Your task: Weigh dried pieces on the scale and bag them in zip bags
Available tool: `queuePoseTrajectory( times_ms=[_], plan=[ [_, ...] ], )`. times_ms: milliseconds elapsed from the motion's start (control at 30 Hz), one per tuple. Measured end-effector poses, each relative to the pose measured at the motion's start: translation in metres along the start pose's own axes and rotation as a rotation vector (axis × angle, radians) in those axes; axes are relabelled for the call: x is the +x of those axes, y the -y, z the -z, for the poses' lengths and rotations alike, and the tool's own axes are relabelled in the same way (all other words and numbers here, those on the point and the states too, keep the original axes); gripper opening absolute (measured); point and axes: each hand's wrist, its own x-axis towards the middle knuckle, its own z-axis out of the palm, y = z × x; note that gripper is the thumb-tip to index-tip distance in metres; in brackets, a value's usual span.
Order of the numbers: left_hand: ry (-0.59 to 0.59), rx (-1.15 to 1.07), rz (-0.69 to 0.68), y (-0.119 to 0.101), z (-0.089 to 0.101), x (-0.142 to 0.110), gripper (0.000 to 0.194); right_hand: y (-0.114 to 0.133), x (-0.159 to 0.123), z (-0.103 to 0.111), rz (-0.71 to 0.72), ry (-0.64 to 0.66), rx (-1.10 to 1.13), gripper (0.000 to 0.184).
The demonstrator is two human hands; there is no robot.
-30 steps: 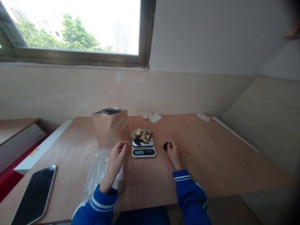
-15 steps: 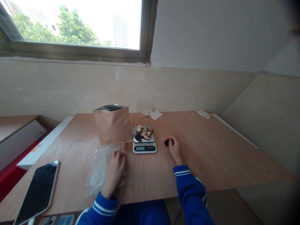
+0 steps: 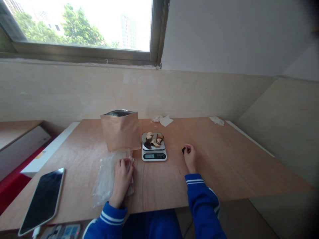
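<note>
A small digital scale [image 3: 154, 155] stands mid-table with several pale and dark dried pieces [image 3: 154, 140] on its platform. Left of it stands an open brown paper pouch [image 3: 121, 131]. My left hand [image 3: 123, 176] lies flat on a stack of clear plastic bags [image 3: 106, 176] in front of the pouch, fingertips at the bags' top edge. My right hand [image 3: 190, 158] rests on the table right of the scale, fingers closed on a small dark piece [image 3: 183, 150].
A tablet [image 3: 42, 199] with a dark screen lies at the near left table edge. Crumpled white paper scraps [image 3: 162, 119] and another scrap [image 3: 216, 120] lie at the back by the wall. A white box [image 3: 45, 153] sits left of the wooden table [image 3: 231, 166].
My left hand came down from beside the scale onto the plastic bags. My right hand, still holding the dark piece, drifted slightly right, away from the scale.
</note>
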Motion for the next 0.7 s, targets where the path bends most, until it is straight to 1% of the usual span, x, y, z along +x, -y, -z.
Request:
queuePoseTrajectory(
  times_ms=[133,200,300,367,400,433,500,567,633,667,700],
  plan=[
    [-0.13,-0.066,0.091,0.003,0.001,0.001,0.021,0.01,0.0,0.011,0.01,-0.156,-0.158,0.03],
    [-0.151,-0.076,0.134,0.003,0.004,0.002,0.018,0.015,0.0,0.014,-0.007,-0.204,-0.217,0.031],
    [-0.15,-0.098,0.172,0.001,0.011,0.003,0.017,0.022,0.0,0.017,-0.035,-0.269,-0.271,0.025],
    [-0.161,-0.132,0.201,-0.004,0.017,0.002,0.018,0.033,-0.001,0.018,-0.022,-0.281,-0.265,0.023],
    [-0.172,-0.153,0.212,-0.008,0.019,0.002,0.019,0.042,-0.004,0.019,-0.001,-0.253,-0.237,0.022],
    [-0.181,-0.178,0.215,-0.013,0.021,0.001,0.019,0.055,-0.009,0.019,0.028,-0.198,-0.191,0.022],
    [-0.179,-0.247,0.192,-0.027,0.022,-0.001,0.02,0.09,-0.026,0.019,0.095,-0.026,-0.05,0.022],
    [-0.135,-0.335,0.146,-0.045,0.019,-0.005,0.021,0.134,-0.05,0.017,0.125,0.148,0.108,0.023],
    [-0.076,-0.43,0.11,-0.064,0.014,-0.008,0.021,0.176,-0.076,0.011,0.136,0.348,0.256,0.023],
    [-0.038,-0.483,0.094,-0.072,0.011,-0.01,0.021,0.192,-0.086,0.007,0.126,0.426,0.302,0.022],
    [-0.009,-0.536,0.082,-0.078,0.008,-0.011,0.022,0.204,-0.093,0.003,0.103,0.471,0.348,0.021]
  ],
)
